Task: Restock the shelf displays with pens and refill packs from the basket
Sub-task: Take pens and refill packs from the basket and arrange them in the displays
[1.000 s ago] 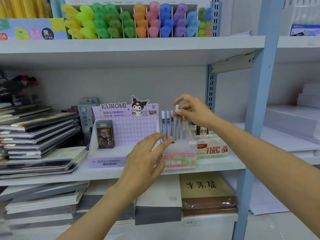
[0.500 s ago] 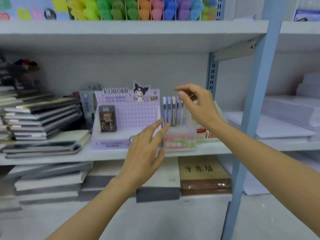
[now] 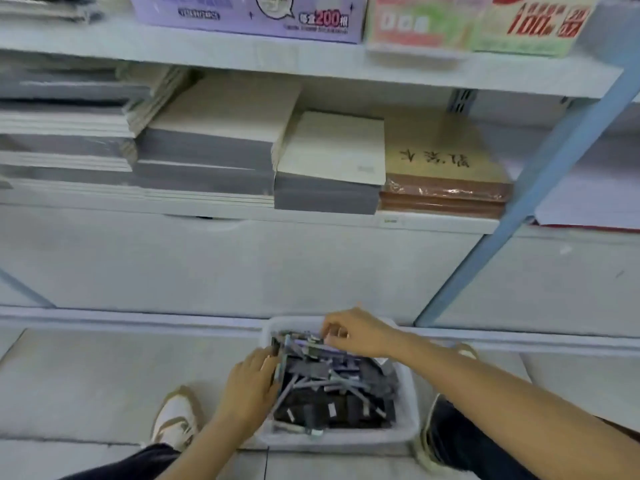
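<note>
One basket (image 3: pixel 346 439) at 6 o'clock, pens and refill packs (image 3: pixel 332 393) heaped inside, right hand (image 3: pixel 360 336) pinching into their 12 o'clock end, left hand (image 3: pixel 247 386) at 9 o'clock, grip unclear, purple box (image 3: pixel 249 12) "200" at 12, green box (image 3: pixel 533 26) "100" at 1

The basket (image 3: pixel 341 440) is open above, crowded with pens (image 3: pixel 346 380); shoes (image 3: pixel 176 420) flank it.

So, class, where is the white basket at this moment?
The white basket sits low and centre-right in the head view, on the floor between the left shoe and right shoe, with the left hand and right hand in it.
</note>
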Demonstrator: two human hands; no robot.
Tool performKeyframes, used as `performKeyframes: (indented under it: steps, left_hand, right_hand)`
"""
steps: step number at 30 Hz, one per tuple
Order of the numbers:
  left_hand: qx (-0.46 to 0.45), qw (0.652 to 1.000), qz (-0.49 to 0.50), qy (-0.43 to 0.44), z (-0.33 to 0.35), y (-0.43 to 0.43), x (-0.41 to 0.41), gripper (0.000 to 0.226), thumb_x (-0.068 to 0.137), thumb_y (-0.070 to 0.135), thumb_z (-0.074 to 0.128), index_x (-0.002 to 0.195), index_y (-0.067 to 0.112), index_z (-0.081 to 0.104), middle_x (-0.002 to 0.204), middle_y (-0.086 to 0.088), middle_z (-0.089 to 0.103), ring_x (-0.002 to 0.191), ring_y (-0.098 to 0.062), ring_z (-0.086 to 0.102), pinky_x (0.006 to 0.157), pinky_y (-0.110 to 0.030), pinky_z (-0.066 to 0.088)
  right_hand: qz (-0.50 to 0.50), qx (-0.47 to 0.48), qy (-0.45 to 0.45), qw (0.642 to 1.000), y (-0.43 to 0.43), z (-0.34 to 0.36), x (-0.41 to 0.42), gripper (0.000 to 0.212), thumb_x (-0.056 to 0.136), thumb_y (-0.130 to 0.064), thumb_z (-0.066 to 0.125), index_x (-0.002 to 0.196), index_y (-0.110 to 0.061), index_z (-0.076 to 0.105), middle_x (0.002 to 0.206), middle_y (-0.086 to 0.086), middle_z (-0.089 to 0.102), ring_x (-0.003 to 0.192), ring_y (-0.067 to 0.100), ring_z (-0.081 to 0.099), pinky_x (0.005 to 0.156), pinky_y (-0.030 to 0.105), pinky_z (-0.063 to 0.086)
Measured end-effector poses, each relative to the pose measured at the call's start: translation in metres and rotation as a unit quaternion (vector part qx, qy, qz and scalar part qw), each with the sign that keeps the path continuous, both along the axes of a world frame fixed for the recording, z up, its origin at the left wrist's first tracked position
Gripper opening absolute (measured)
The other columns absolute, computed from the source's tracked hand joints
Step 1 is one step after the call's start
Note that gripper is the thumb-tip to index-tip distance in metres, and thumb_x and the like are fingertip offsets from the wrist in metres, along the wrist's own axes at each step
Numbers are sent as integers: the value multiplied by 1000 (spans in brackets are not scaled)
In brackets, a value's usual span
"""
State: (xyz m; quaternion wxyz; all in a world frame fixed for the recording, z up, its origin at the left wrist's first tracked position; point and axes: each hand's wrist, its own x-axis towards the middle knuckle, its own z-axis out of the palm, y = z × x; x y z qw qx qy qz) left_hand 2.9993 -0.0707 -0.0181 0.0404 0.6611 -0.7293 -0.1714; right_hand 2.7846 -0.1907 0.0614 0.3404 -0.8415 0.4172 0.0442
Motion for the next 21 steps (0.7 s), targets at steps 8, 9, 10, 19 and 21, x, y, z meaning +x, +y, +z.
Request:
performKeyframes:
  steps: [8,9,10,19,21]
  left_hand:
    - [83,996,14,15,-51,22,9,64,103,44,19,154,15,-5,147,3,-36,149,-18,-15,118,-25,7]
    - [73,996,17,36,-52,25,7,63,104,41,24,154,14,-2,150,3,-32,149,-19,-13,118,-26,9]
    - [63,996,23,57,-52,26,6,63,102,40,26,154,13,4,153,2,-26,150,-20,-10,118,-27,11]
    - [47,996,23,69,-59,32,7,64,100,47,19,154,14,11,160,5,-19,147,-10,-17,120,-27,3]
    - [52,995,25,83,-60,34,6,62,102,41,31,154,14,13,160,6,-20,147,-8,-19,122,-30,4]
  right_hand:
    - [-41,54,168,983,40,-116,-32,58,81,-37,74,126,-14,46,127,3,48,114,22,50,91,33,44]
    - [-42,34,169,984,45,-122,-32,58,79,-37,75,125,-15,46,127,2,46,114,21,49,90,33,44]
    - [-49,12,158,986,48,-125,-31,58,79,-36,76,124,-16,46,128,1,45,114,19,49,89,33,45]
    - [-56,-76,34,995,53,-120,-21,31,87,-37,68,113,-22,60,107,-9,57,96,8,53,82,31,48]
    - [-17,-90,97,991,55,-127,-21,57,85,-43,68,133,-19,49,128,-3,50,115,16,48,94,33,45]
